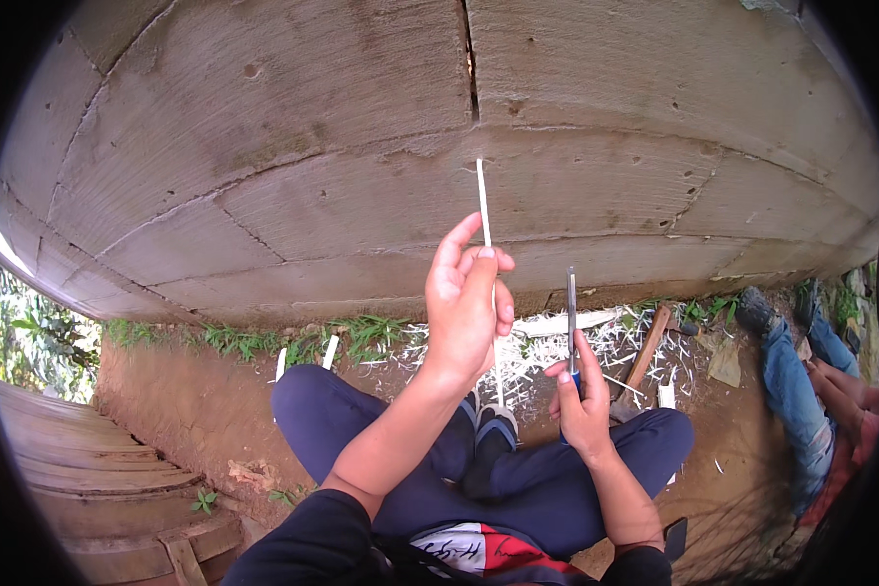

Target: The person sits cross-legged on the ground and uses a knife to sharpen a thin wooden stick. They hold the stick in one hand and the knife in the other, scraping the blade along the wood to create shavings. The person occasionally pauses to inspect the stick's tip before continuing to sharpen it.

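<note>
My left hand [464, 303] is raised in the middle, closed around a thin pale strip of wood [481, 195]. The strip stands nearly upright; its top rises above my fingers and its lower part runs down toward my feet. Lower and to the right, my right hand [583, 410] grips a blue-handled knife [572, 308]. Its narrow metal blade points up, seen almost edge-on, and stays apart from the strip. Most of the handle is hidden by my fingers.
Pale shavings [547, 361] cover the ground before my crossed legs. Right of them lies a wooden-handled tool [647, 347]. A block wall [381, 205] stands ahead. Another person in jeans [796, 400] sits at the right; wooden boards [98, 469] are at lower left.
</note>
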### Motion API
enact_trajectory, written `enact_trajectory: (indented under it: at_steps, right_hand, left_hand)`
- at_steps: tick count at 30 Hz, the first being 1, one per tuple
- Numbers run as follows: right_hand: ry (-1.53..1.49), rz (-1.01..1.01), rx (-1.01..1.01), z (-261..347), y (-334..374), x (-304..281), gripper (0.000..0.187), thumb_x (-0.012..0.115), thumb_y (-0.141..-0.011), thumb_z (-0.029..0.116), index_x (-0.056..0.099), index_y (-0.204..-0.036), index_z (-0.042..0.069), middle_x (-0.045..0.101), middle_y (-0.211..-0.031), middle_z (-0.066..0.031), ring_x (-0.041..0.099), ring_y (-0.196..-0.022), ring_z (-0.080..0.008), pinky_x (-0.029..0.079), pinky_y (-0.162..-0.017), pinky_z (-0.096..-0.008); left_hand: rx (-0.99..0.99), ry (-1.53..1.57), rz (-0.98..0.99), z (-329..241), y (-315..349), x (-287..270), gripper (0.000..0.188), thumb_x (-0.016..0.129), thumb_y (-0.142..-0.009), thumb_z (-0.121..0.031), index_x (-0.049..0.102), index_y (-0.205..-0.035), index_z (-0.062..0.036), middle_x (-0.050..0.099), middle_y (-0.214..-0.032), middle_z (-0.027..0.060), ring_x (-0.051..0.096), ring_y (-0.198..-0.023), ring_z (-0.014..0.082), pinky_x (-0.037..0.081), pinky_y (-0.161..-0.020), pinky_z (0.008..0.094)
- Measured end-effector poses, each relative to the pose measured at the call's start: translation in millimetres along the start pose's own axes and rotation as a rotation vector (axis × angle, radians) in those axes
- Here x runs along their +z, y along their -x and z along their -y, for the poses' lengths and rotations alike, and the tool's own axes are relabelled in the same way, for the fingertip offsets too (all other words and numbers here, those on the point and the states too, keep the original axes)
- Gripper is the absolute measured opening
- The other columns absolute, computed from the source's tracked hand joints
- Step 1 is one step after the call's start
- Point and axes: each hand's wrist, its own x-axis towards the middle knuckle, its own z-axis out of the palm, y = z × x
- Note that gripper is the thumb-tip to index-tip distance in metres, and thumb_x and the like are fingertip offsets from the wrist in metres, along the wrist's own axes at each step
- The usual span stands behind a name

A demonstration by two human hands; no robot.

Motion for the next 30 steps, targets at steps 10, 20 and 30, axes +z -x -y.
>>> enact_trajectory:
  at_steps: [10,20,30]
  right_hand:
    - [0.016,0.05,-0.107,35,-10,18,0.052,0.04,-0.093,0.004,0.025,-0.143,0.001,0.06,-0.099,-0.0107,0.051,-0.056,-0.0059,0.046,-0.051,-0.021]
    - [0.09,0.066,-0.253,83,-51,33,0.048,0.043,-0.091,0.003,0.036,-0.139,0.003,0.063,-0.093,-0.0107,0.054,-0.059,-0.0082,0.047,-0.056,-0.0235]
    - [0.024,0.017,-0.153,75,-45,42,0.052,0.05,-0.087,0.001,0.037,-0.138,0.004,0.055,-0.108,-0.0104,0.053,-0.066,-0.0068,0.046,-0.058,-0.0222]
  left_hand:
    - [-0.087,0.12,0.03,4,5,-3,0.052,0.045,-0.093,-0.005,0.024,-0.141,-0.0014,0.058,-0.086,0.0077,0.046,-0.04,0.0077,0.036,-0.03,0.0204]
    - [-0.089,0.114,0.052,0,-4,-30,0.044,0.043,-0.094,-0.005,0.033,-0.137,-0.0006,0.058,-0.086,0.0076,0.046,-0.043,0.0054,0.04,-0.034,0.0184]
    - [-0.086,0.199,0.043,-13,-2,-22,0.042,0.044,-0.094,-0.004,0.037,-0.135,-0.0016,0.056,-0.089,0.0068,0.046,-0.046,0.0057,0.038,-0.036,0.0191]
